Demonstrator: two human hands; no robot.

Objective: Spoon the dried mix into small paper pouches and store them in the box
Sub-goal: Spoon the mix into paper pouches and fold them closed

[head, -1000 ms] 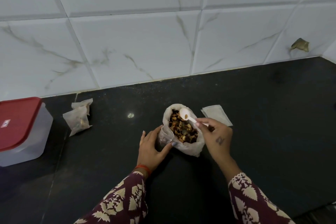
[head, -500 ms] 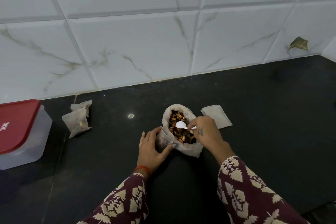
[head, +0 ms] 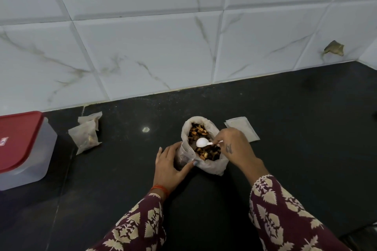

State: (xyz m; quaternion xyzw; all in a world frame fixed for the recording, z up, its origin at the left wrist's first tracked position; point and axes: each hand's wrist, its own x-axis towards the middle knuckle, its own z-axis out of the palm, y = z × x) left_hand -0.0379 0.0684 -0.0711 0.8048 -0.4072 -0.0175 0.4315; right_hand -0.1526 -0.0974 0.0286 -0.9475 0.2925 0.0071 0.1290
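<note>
A black stone counter (head: 285,128) is seen from above, bounded at the far edge by a white marbled tile wall (head: 142,47); broad bare stretches are left at the right and in the near left. At centre a soft, crumpled translucent bag (head: 212,166) is stood open, filled with dried mix (head: 199,131) — brown and tan chunks. The bag's left side is cupped by the left hand (head: 170,164), fingers curved around it. A small white plastic spoon (head: 202,142) is pinched by the right hand (head: 234,146) over the mix. Flat empty paper pouches (head: 242,128) are laid just right of the bag. Two filled pouches (head: 86,133) are left near a frosted box (head: 30,161) with a red lid (head: 18,138) — far left.
</note>
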